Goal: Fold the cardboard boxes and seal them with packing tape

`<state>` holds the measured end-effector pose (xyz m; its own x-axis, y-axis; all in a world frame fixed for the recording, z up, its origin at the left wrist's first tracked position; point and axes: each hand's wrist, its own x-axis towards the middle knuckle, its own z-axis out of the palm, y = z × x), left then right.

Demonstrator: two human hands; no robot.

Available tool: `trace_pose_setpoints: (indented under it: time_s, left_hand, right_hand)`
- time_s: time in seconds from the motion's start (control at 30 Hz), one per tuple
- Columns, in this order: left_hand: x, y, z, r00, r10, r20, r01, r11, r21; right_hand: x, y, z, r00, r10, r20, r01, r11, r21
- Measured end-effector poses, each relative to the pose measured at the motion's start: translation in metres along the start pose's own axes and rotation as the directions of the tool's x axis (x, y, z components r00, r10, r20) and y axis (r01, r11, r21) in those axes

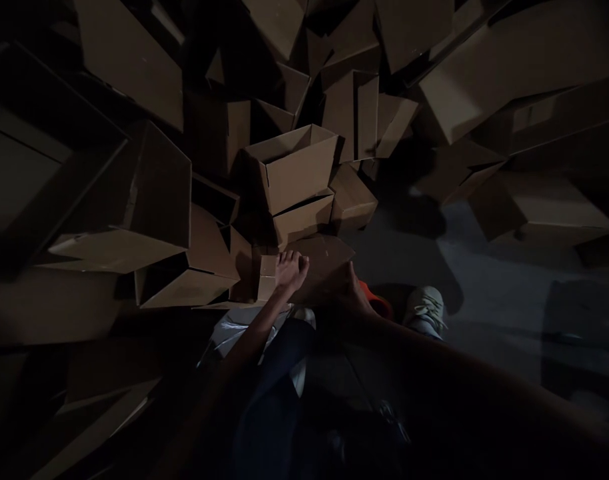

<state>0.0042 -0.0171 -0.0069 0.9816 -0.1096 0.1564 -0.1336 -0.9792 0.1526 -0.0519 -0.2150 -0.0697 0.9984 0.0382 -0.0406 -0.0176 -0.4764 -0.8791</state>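
Note:
Both my hands are on a brown cardboard box, which is flattened or partly folded and lies low in front of me. My left hand has its fingers curled over the box's near edge, next to a small upright flap. My right hand presses against the box's right edge, its fingers partly in shadow. The underside of the box is hidden. The dim light makes the exact grip hard to see.
A large heap of open cardboard boxes fills the far side and left of the view. A pale sneaker and an orange object lie near my right hand. Grey concrete floor stretches to the right.

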Motion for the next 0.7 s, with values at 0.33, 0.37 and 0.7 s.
trace_pose_setpoints:
  time_s: [0.33, 0.37, 0.7]
  left_hand:
    - [-0.009, 0.004, 0.003, 0.999, 0.040, -0.017, -0.040, 0.999, 0.012]
    - [-0.009, 0.004, 0.003, 0.999, 0.041, -0.019, -0.041, 0.999, 0.011]
    - [-0.008, 0.003, 0.004, 0.999, 0.034, -0.021, -0.034, 0.999, -0.013]
  right_hand:
    - [-0.005, 0.007, -0.026, 0.914, 0.112, 0.391, -0.271, 0.884, 0.380]
    - [-0.006, 0.007, -0.025, 0.905, 0.120, 0.408, -0.287, 0.880, 0.379]
    - [-0.008, 0.001, -0.025, 0.900, 0.092, 0.426, -0.284, 0.866, 0.412]
